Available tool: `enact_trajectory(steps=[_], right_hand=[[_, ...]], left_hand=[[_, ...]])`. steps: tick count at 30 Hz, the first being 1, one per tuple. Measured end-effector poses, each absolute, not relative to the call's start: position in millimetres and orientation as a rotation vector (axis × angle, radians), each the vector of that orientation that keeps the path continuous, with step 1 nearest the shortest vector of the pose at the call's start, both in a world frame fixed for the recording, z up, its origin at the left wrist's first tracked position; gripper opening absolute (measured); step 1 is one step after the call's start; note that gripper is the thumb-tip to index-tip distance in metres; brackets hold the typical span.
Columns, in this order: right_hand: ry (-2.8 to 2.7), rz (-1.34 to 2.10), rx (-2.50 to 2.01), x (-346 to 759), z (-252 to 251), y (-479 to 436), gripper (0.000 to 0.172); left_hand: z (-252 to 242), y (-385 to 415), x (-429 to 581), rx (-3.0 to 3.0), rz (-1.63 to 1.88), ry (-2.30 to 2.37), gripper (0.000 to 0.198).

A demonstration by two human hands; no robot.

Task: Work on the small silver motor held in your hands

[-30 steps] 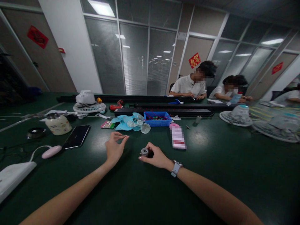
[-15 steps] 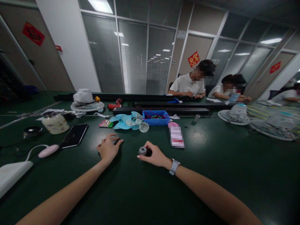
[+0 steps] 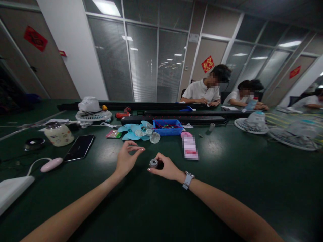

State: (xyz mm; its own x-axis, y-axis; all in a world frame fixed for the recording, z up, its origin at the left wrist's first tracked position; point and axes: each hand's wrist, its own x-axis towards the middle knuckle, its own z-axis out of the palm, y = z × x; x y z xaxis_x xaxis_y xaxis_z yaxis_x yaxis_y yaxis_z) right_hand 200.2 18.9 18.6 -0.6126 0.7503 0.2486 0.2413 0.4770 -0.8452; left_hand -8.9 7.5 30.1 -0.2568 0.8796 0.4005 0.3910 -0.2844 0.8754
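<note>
My right hand (image 3: 165, 167) rests on the green table (image 3: 227, 174) and grips a small grey cylindrical motor (image 3: 153, 163) standing upright. A watch is on that wrist. My left hand (image 3: 128, 157) is raised just left of the motor, thumb and forefinger pinched together toward it; what they hold is too small to make out. Behind both hands lie light-blue fan blades (image 3: 137, 130) and a blue parts tray (image 3: 168, 127).
A black phone (image 3: 79, 147), a pink mouse (image 3: 51, 164), a jar (image 3: 59, 134) and a white device (image 3: 12, 190) lie at the left. White fan parts (image 3: 93, 110) sit at the back left, fan grilles (image 3: 254, 122) at the right. Two people sit across the table.
My left hand was flat on the table half a second ago; it has lifted and moved right toward the motor with fingers pinched. My right hand has stayed on the motor.
</note>
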Motion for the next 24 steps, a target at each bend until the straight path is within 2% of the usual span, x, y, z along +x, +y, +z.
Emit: enact_trajectory(steps=[3,7,13,24], right_hand=[[-2.123,1.032,-0.815,199.9,16.3,20.4,0.037],[-2.150,0.995,-0.853,199.9,15.4,21.2,0.038],[-2.141,1.001,-0.840,199.3,16.4,20.6,0.036],[-2.147,1.011,-0.853,199.7,17.5,19.7,0.036]], left_hand=[[40.8,-6.2,14.2,1.598,1.410,1.283,0.040],[45.5,-20.0,26.2,1.666,1.272,1.258,0.034],[45.1,-23.2,23.5,1.819,1.252,1.366,0.028],[42.0,-23.4,25.9,1.758,1.297,1.345,0.027]])
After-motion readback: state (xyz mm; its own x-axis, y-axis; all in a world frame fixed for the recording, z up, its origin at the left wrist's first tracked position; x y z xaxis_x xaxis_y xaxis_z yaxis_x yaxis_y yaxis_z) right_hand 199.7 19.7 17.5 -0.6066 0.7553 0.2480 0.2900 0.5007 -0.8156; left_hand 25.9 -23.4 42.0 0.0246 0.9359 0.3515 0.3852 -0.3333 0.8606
